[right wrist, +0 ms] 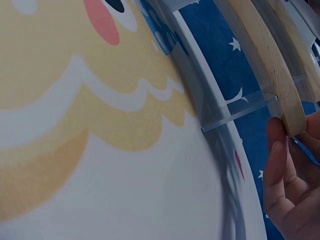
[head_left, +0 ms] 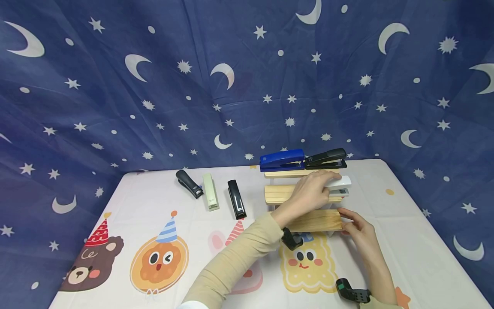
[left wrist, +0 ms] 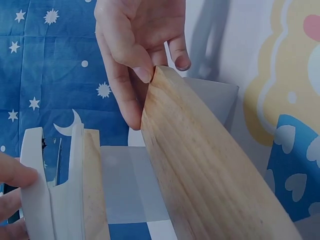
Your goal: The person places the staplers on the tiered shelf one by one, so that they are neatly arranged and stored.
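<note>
A white stapler [head_left: 339, 185] lies at the right end of the middle wooden shelf [head_left: 279, 194] of a stepped rack. My left hand [head_left: 314, 189] holds it from above, and fingers [left wrist: 17, 172] show against its top arm in the left wrist view. Below, my right hand [head_left: 360, 231] pinches the right end of the lowest wooden shelf [head_left: 314, 220]; thumb and fingers lie on both sides of that end in the right wrist view. The top shelf [head_left: 283, 174] bears a blue stapler [head_left: 281, 160] and a black stapler [head_left: 326, 159] side by side.
Left of the rack, on the white patterned tablecloth [head_left: 162, 206], lie a dark rounded stapler [head_left: 189, 183], a pale green stapler [head_left: 210, 192] and a slim black stapler [head_left: 236, 199]. Translucent supports [left wrist: 125, 185] join the shelves. A blue star-printed curtain [head_left: 247, 86] hangs behind the table.
</note>
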`<state>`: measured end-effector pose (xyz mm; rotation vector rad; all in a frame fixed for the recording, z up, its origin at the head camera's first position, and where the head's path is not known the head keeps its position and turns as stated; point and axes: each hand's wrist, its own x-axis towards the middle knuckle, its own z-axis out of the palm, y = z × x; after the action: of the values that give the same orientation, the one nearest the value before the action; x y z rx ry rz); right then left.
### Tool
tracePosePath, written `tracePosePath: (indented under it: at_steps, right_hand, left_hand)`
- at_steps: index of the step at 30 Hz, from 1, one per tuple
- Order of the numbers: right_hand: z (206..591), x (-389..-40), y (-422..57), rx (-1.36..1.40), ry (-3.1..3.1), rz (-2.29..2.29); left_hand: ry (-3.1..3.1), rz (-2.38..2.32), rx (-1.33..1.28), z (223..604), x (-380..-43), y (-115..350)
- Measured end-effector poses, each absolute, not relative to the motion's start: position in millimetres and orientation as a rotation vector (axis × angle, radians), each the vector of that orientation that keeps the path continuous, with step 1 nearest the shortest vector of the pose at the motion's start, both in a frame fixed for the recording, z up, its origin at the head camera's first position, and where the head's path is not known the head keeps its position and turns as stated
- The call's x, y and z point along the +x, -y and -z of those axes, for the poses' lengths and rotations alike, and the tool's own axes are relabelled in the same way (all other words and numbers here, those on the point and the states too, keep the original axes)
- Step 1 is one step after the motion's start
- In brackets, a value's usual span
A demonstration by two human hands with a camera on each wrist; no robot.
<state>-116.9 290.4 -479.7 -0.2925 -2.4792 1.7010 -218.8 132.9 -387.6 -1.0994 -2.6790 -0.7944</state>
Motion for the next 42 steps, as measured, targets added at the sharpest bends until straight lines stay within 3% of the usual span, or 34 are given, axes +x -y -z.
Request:
tracePosePath:
  at_steps: [20, 42]
  right_hand:
    - [477, -117, -289, -0.307, 2.513, -1.651]
    - [477, -117, -287, -0.327, 2.517, -1.640]
  left_hand:
    - [2.648, 0.914, -1.047, 387, -217, -118]
    - [2.554, 1.092, -0.968, 375, -208, -66]
